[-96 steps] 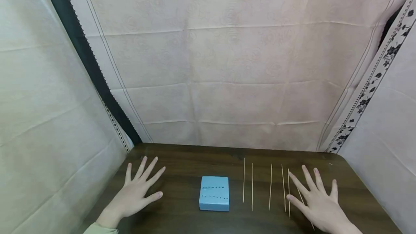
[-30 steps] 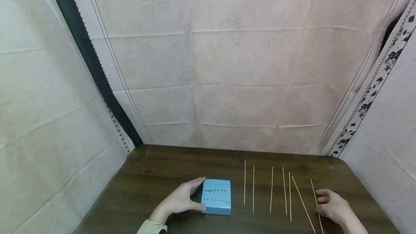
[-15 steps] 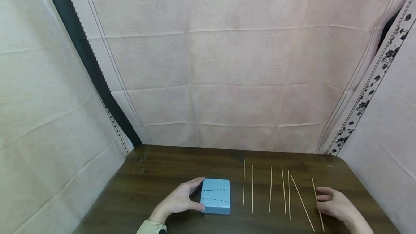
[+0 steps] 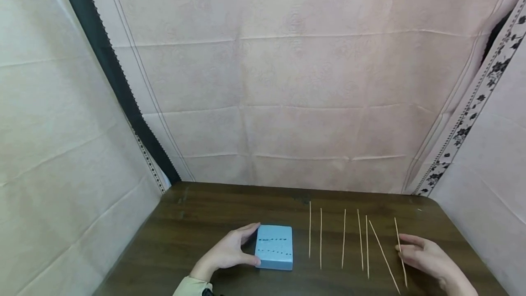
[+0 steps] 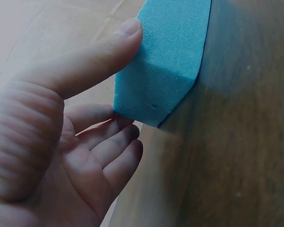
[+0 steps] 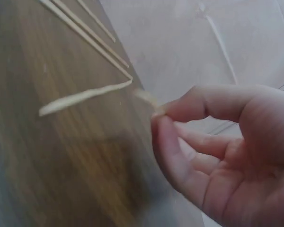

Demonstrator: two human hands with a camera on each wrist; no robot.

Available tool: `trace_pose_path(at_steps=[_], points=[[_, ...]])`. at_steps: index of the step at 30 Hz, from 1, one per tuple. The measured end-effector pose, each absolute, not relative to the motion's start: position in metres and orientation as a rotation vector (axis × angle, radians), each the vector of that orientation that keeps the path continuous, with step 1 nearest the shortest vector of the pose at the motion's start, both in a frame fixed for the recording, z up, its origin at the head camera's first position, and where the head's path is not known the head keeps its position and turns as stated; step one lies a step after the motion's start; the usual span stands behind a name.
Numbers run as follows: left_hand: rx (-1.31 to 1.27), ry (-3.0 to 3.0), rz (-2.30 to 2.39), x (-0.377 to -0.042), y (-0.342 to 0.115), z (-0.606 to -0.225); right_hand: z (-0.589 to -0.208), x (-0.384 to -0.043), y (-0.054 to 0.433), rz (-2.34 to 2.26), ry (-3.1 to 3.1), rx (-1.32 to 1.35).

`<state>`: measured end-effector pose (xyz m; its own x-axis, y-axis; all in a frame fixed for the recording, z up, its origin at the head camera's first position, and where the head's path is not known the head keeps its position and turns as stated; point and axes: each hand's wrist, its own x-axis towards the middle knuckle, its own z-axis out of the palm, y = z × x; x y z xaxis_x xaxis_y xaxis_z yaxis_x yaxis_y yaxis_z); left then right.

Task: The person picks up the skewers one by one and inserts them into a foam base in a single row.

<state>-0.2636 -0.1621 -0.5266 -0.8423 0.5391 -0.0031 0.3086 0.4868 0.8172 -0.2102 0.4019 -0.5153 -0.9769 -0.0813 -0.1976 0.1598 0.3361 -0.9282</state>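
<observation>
A light blue foam block [image 4: 274,246] with rows of dark holes on top lies on the brown table. My left hand [image 4: 230,250] holds its left side, thumb at the near corner and fingers at the far one. In the left wrist view the thumb presses the side of the blue block [image 5: 165,61]. At the right, my right hand [image 4: 429,259] pinches a thin wooden skewer [image 4: 397,229] between thumb and forefinger. In the right wrist view the pinched skewer [image 6: 146,98] is blurred and partly hidden by the fingertips.
Several more thin skewers [image 4: 344,239] lie roughly parallel between block and right hand; one slanted skewer [image 4: 384,257] is closest to that hand. White cloth [image 4: 287,127] hangs behind the table [image 4: 230,204] and along both sides.
Earlier both hands were spread open; the left then came right to grip the block and has stayed there. The right hand moved onto the rightmost skewer, which has just shifted slightly away and up.
</observation>
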Motion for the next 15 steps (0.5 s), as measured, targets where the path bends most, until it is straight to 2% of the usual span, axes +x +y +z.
trace_pose_path(at_steps=[9,15], points=[[0.724,2.496,1.259,-0.264,-0.161,-0.527,-0.507,-0.215,0.375,-2.011,2.244,-0.024],[0.726,2.519,1.226,-0.265,-0.161,-0.529,-0.493,-0.217,0.343,-2.038,2.198,-0.068]])
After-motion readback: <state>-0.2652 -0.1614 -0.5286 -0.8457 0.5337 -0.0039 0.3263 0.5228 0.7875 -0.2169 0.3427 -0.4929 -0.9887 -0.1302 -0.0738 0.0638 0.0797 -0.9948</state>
